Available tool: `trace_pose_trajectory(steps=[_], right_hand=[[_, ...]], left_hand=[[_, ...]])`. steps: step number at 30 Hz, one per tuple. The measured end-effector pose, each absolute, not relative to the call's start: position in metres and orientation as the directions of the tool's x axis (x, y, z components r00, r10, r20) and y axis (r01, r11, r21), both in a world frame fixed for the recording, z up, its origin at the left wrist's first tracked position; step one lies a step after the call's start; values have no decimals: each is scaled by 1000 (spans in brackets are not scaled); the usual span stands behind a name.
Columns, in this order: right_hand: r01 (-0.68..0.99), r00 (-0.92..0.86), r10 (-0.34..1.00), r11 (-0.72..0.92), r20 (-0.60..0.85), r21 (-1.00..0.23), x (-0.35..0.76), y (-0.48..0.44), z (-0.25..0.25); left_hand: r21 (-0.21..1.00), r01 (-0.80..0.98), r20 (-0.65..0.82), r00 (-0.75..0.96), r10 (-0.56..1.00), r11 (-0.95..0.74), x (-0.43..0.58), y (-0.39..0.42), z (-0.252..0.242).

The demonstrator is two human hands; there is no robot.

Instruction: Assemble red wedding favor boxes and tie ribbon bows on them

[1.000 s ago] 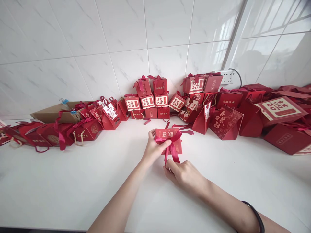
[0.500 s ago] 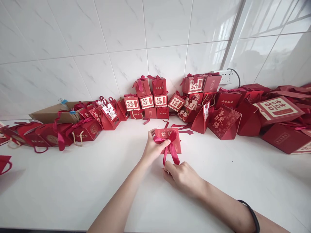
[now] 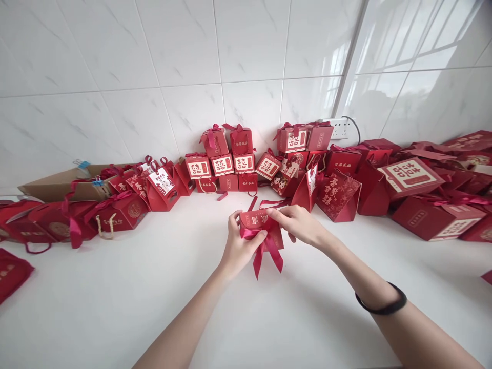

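Observation:
A small red gift box [image 3: 251, 220] with gold lettering sits in the middle of the white counter. My left hand [image 3: 239, 250] grips its left side, the thumb pressing on the magenta satin ribbon [image 3: 275, 254] tied across the front. Two ribbon tails hang down toward me. At the box's upper right corner, my right hand [image 3: 302, 225] is closed on the upper part of the ribbon; its fingertips partly cover that loop. Loose ribbon strips lie on the counter just behind the box.
Stacked red boxes [image 3: 223, 165] stand against the tiled wall. More boxes [image 3: 409, 174] crowd the right side. On the left are a cardboard carton [image 3: 57, 182] with blue binder clips and a row of red boxes [image 3: 125, 211]. A power strip [image 3: 339, 128] rests by the wall.
My right hand has let go of the lower ribbon tails and moved up to the box's upper right corner. My left hand still holds the box. The view has shifted slightly right.

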State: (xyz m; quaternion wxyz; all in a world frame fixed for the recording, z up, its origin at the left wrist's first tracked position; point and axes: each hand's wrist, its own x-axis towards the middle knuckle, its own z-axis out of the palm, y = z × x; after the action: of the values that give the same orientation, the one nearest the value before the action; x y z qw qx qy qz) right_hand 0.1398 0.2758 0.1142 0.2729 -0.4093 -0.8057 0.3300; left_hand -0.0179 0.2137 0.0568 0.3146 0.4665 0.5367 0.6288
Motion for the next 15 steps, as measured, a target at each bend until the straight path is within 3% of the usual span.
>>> trace_pose_trajectory(steps=[3, 6, 9, 15], right_hand=[[386, -556, 822, 386, 123, -838, 140, 283, 107], [157, -579, 804, 277, 138, -948, 140, 285, 90], [-57, -575, 798, 180, 180, -982, 139, 286, 77], [-121, -564, 796, 182, 219, -976, 135, 283, 70]], left_hand=[[974, 136, 212, -300, 930, -178, -18, 215, 57], [975, 135, 210, -317, 925, -175, -20, 216, 58], [981, 87, 195, -330, 923, -176, -22, 216, 56], [931, 293, 349, -546, 761, -217, -24, 214, 51]])
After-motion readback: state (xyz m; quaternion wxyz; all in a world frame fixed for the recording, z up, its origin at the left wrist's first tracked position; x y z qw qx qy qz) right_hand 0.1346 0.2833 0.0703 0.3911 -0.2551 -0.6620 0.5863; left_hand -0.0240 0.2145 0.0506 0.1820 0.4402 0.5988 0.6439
